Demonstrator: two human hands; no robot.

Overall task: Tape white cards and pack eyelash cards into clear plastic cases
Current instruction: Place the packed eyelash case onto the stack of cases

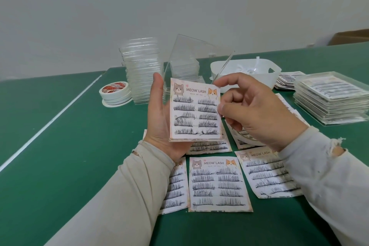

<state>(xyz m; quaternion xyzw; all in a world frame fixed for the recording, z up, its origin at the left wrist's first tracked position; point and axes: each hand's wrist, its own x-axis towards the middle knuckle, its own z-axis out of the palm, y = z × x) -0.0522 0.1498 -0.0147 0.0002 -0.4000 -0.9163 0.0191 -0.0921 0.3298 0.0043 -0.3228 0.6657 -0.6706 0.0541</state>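
Left hand (162, 124) raised above green desk (83, 146), grip cradling open clear plastic case (196, 70); right hand (253, 110) grip pinches white MEOW LASH eyelash card (195, 114) seated in case base, lid tilted far

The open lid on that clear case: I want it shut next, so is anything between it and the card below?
Nothing visible blocks it. The lid stands raised behind the eyelash card, which lies flat in the base in the left hand. Only the right hand fingertips touch the card's right edge.
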